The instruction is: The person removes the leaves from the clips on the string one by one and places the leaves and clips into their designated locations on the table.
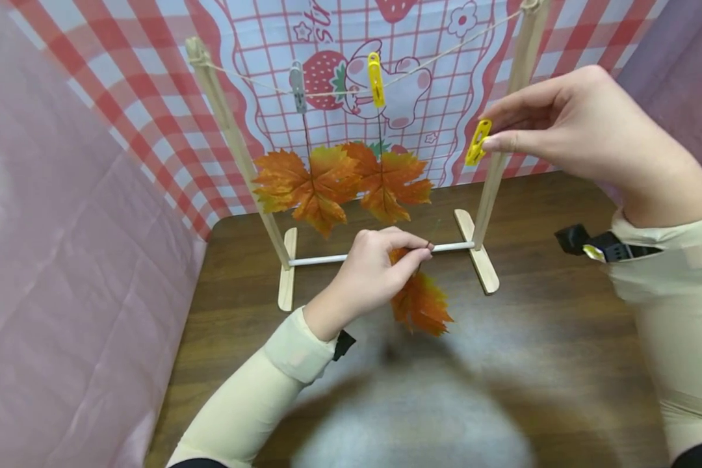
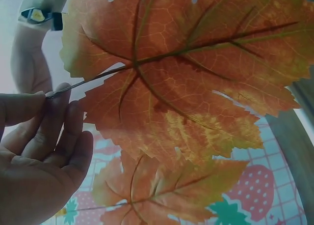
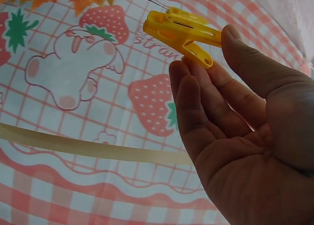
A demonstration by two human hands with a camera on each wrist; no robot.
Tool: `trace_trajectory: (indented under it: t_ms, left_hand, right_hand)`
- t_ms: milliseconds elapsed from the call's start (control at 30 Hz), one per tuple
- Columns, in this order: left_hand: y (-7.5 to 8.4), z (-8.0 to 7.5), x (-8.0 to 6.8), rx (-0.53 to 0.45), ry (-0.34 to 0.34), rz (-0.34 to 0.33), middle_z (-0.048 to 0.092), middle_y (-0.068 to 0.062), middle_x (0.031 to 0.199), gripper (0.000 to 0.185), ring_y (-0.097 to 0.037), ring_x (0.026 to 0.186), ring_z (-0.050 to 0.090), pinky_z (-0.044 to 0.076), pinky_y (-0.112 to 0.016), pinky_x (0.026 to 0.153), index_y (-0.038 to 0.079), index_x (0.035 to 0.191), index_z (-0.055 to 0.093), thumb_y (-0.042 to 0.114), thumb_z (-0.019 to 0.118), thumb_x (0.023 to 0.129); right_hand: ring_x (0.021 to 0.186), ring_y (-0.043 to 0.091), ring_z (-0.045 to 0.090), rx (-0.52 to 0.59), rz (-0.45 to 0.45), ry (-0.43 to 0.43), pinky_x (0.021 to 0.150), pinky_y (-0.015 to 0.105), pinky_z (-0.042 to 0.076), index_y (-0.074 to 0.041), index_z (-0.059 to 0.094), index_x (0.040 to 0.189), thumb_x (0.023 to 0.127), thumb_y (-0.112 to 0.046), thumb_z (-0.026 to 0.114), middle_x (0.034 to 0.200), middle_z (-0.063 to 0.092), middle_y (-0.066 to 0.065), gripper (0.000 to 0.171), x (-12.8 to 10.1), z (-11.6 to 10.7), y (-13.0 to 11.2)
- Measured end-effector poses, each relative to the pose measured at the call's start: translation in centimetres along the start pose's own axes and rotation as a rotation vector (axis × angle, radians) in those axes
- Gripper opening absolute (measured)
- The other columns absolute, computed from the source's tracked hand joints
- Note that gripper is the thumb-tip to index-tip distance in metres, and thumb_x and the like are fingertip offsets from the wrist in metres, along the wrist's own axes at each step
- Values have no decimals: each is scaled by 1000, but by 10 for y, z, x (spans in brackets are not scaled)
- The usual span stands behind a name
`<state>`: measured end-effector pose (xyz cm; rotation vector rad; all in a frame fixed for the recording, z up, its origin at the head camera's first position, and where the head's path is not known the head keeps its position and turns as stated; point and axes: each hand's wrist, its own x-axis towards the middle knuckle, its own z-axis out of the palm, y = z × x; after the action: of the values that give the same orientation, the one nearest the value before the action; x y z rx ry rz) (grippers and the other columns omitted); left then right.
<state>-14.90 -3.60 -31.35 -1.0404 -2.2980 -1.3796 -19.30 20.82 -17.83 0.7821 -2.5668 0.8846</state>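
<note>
The left hand (image 1: pixel 374 273) is pinching the thin stem of an orange maple leaf (image 1: pixel 419 300) between thumb and fingertips, its other fingers curling in beside them. The leaf is hanging down from that pinch, just above the dark wooden table (image 1: pixel 550 338) and near the white crossbar (image 1: pixel 380 253) of the small wooden drying rack (image 1: pixel 228 130). In the left wrist view the stem is running from the fingertips (image 2: pixel 58 95) up into the broad leaf blade, which is filling most of the picture.

The right hand (image 1: pixel 585 130) is hovering higher, on the right, in front of the rack's right post (image 1: pixel 506 123). Its thumb and fingers are pinching the tail end of a yellow clothespin (image 1: pixel 477 142), with the clip's nose pointing down and left. In the right wrist view the clip (image 3: pixel 181 32) is sitting between the thumb tip and the first fingers, the rest of the hand lying loosely bent; whether the clip's mouth is being squeezed apart cannot be told.

A string (image 1: pixel 433 60) is sagging between the two post tops. On it a grey clothespin (image 1: pixel 297 86) and a second yellow clothespin (image 1: pixel 376 79) are each gripping the stem of a hanging leaf: one orange leaf (image 1: pixel 298 185) on the left, another (image 1: pixel 389 179) just right of it, their edges overlapping. Behind the rack a red-and-white checked cloth with strawberries (image 1: pixel 327 78) is standing as a backdrop at the far side.
</note>
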Motion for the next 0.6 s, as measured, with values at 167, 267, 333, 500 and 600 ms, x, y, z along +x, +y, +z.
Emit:
trace_trajectory:
  t_ms: [167,267,333,500,600]
  left_hand:
    - [-3,-10,-11,9,-2,22,65,6,85,9,3,78,57,45,-19,68,8,89,72,13,65,84]
    - [-5,-16,-18,1,-4,-4,66,7,85,9,2,76,58,46,-19,66,9,89,72,12,65,84]
    - [-7,-20,-22,-5,-5,-40,65,9,86,9,1,75,58,46,-19,66,10,90,72,12,65,84]
    - [-11,-27,-31,10,-1,-119,65,9,86,9,0,74,60,47,-21,65,12,90,72,12,66,84]
    - [-12,-32,-36,35,3,-143,66,9,86,9,0,75,60,47,-21,67,12,89,72,13,66,84]
  right_hand:
    - [60,12,53,3,27,-31,47,20,36,-19,72,96,75,-19,75,83,68,-2,21,-5,9,9]
    - [62,13,58,63,55,-64,49,19,39,-19,72,96,75,-20,75,82,68,0,21,-7,15,14]
    - [64,14,60,108,76,-74,50,18,41,-17,71,96,75,-20,75,81,68,2,22,-8,19,16]
    - [66,14,60,134,69,-77,49,19,40,-19,69,102,76,-19,74,81,68,2,26,-12,30,22]
    - [64,13,59,102,39,-74,48,20,39,-22,70,101,77,-21,74,82,68,-2,24,-14,37,26]
